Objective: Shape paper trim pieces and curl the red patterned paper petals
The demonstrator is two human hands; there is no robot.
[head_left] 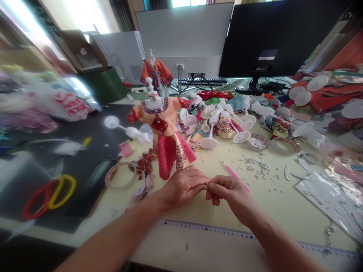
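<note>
My left hand [181,187] and my right hand [228,193] meet at the fingertips above the pale yellow table top [215,211]. Between them they pinch a tiny piece [207,183], too small to identify. Just beyond my left hand stands a doll-sized orange and red embroidered dress [164,130] on a white stand, its red skirt close to my knuckles. A thin pink stick [236,176] lies beyond my right hand, and scattered silvery rhinestones [255,164] lie further right.
A metal ruler [210,229] runs along the near table edge. White stands [224,121], fabric pieces and tape rolls [285,145] crowd the far side. A second dressed stand [155,73] stands behind, near monitors [184,37]. A phone [93,185] and bangles [48,198] lie on a dark mat at left.
</note>
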